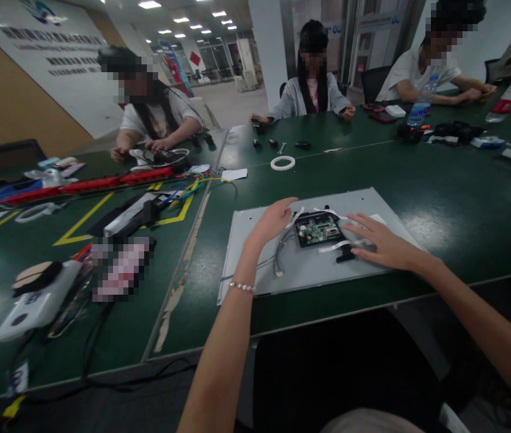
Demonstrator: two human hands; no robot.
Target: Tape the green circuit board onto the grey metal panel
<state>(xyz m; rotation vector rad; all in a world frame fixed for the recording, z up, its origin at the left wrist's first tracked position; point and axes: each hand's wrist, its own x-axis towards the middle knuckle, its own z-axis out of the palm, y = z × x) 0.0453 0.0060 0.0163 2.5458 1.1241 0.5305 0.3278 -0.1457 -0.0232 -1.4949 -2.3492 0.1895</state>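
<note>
A flat grey panel (249, 237) lies on the green table in front of me. Near its middle sits a green circuit board (316, 230) in a black frame. Flat white ribbon cables (334, 246) run out from the board, and a bundle of grey wires (279, 255) curls down on its left. My left hand (274, 221) is over the panel at the board's left edge, fingers stretched out, thumb side partly hidden. My right hand (375, 242) is spread beside the board's right edge, close to the ribbon cables. Neither hand visibly grips anything; whether the fingertips touch the cables is unclear.
A roll of white tape (282, 163) and a small wrench (282, 147) lie beyond the panel. Left are a red power strip (102, 184), cables and a white case (39, 300). Water bottles (423, 102) stand far right. Several people sit around the table.
</note>
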